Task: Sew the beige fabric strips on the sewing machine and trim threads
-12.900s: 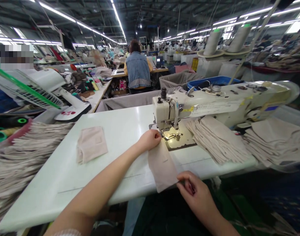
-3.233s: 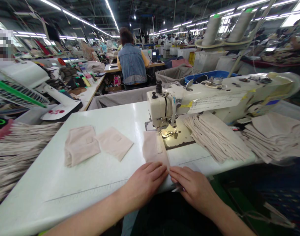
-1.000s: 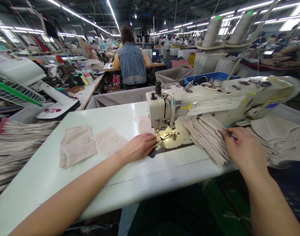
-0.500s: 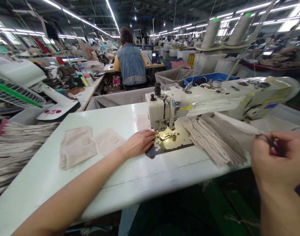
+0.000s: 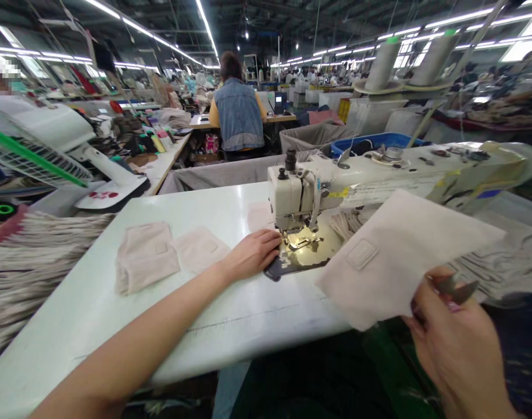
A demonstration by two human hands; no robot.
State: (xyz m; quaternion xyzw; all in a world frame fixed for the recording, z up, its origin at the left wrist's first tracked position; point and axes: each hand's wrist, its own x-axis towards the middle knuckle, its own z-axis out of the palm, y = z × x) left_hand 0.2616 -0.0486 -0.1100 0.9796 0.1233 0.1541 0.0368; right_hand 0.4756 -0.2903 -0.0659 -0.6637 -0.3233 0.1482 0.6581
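In my right hand [image 5: 457,331] I hold up a beige fabric piece [image 5: 396,256] by its lower right edge. A small rectangular patch [image 5: 361,254] shows on it. The metal blades of small thread snips [image 5: 460,290] stick out of the same hand. My left hand [image 5: 254,253] lies at the left edge of the sewing machine's bed, fingers stretched out, tips beside the presser foot [image 5: 287,235]. Whether the fingertips touch a thread cannot be made out. The white sewing machine [image 5: 292,192] has its lamp lit over the metal needle plate [image 5: 311,256].
Two beige pieces with patches, one folded [image 5: 146,256] and one flat [image 5: 200,250], lie left on the white table [image 5: 222,343]. A stack of fabric [image 5: 348,224] is partly hidden behind the held piece. A tall fabric pile [image 5: 39,267] and white fan [image 5: 43,128] stand left. Ahead sits a co-worker [image 5: 239,113].
My right hand has moved left and lower, lifting the fabric piece off the stack so its patch faces me. The snips' blades now show. My left hand has stayed by the needle.
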